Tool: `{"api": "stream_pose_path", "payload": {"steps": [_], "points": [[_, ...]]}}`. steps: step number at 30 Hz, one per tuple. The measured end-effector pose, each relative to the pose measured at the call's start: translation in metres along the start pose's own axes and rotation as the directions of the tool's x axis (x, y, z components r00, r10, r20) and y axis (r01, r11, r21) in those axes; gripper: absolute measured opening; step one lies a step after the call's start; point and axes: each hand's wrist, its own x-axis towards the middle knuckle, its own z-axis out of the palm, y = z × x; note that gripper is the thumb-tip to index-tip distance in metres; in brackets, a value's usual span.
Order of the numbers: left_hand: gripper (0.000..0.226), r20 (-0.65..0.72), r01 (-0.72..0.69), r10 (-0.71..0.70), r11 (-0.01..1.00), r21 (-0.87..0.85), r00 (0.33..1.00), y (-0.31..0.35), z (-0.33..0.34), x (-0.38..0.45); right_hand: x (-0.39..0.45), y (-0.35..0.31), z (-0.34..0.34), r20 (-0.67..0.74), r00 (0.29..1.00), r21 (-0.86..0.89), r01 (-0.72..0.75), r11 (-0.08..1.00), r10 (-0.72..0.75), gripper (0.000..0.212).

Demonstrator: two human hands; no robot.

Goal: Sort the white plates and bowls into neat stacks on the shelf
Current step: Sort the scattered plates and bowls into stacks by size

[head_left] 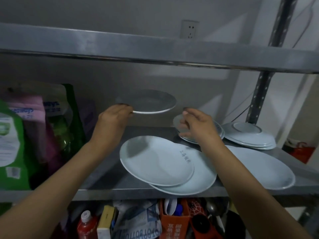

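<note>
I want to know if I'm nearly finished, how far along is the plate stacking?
Partly done: a neat stack sits back right. The left hand holds one plate aloft; the right hand hangs open. Left: the overlapping front plates overhang the shelf.

Plate sorting on a steel rack, mid-grab

Left hand [113, 118] pinches the near rim of a white plate [151, 102] held up in the air above the metal shelf [107, 171], roughly level. Right hand [195, 125] hangs with fingers loosely spread over a small stack of plates [218, 130] further back; whether it touches them is hard to tell. Two big plates [155, 161] overlap at the front edge, another big plate [262, 169] lies right, and a back stack [250, 137] has one upside down on top.
</note>
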Motion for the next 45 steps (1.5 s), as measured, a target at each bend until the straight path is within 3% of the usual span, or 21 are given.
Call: {"api": "stream_pose_path", "payload": {"steps": [6,10,14,17,20,23,27,29,34,42,45], "points": [[0.044,-0.021,-0.136,0.135,0.984,-0.114,0.991,0.058,0.000,-0.002,-0.010,-0.002,-0.040,-0.074,0.986,0.180,-0.134,0.974,0.150,0.024],[0.037,-0.043,-0.227,0.223,0.954,-0.198,0.974,0.100,0.007,0.006,-0.025,-0.006,-0.073,-0.071,0.991,0.215,-0.097,0.972,0.115,0.024],[0.012,-0.073,-0.275,0.265,0.938,-0.213,0.961,0.129,0.015,0.016,-0.035,-0.016,-0.114,-0.187,0.975,0.273,-0.068,0.960,0.122,0.025],[0.020,-0.072,-0.321,0.313,0.912,-0.254,0.947,0.148,0.020,0.023,-0.036,-0.021,-0.148,-0.259,0.950,0.291,-0.095,0.952,0.174,0.029],[0.019,0.025,-0.330,0.356,0.889,-0.316,0.934,0.164,0.030,0.027,-0.037,-0.022,-0.176,-0.328,0.924,-0.006,-0.209,0.978,0.195,0.018],[0.007,0.235,-0.262,0.354,0.900,-0.347,0.905,0.177,0.046,0.027,-0.037,-0.018,-0.196,-0.371,0.901,-0.260,-0.334,0.906,0.225,0.011],[0.013,0.439,-0.066,0.308,0.872,-0.486,0.844,0.193,0.058,0.022,-0.034,-0.008,-0.215,-0.366,0.886,-0.400,-0.426,0.812,0.284,0.011],[0.024,0.522,-0.022,0.294,0.885,-0.465,0.801,0.197,0.062,0.020,-0.028,-0.001,-0.221,-0.383,0.878,-0.436,-0.446,0.781,0.287,0.015],[0.048,0.593,0.029,0.219,0.925,-0.380,0.775,0.183,0.069,0.026,-0.015,0.011,-0.228,-0.400,0.879,-0.543,-0.454,0.706,0.258,0.014],[0.042,0.651,0.063,0.149,0.955,-0.290,0.744,0.171,0.076,0.028,-0.005,0.015,-0.228,-0.378,0.893,-0.704,-0.449,0.550,0.244,0.032],[0.038,0.654,0.059,0.141,0.960,-0.274,0.743,0.172,0.083,0.027,-0.004,0.021,-0.230,-0.385,0.911,-0.744,-0.400,0.535,0.146,0.025]]}}
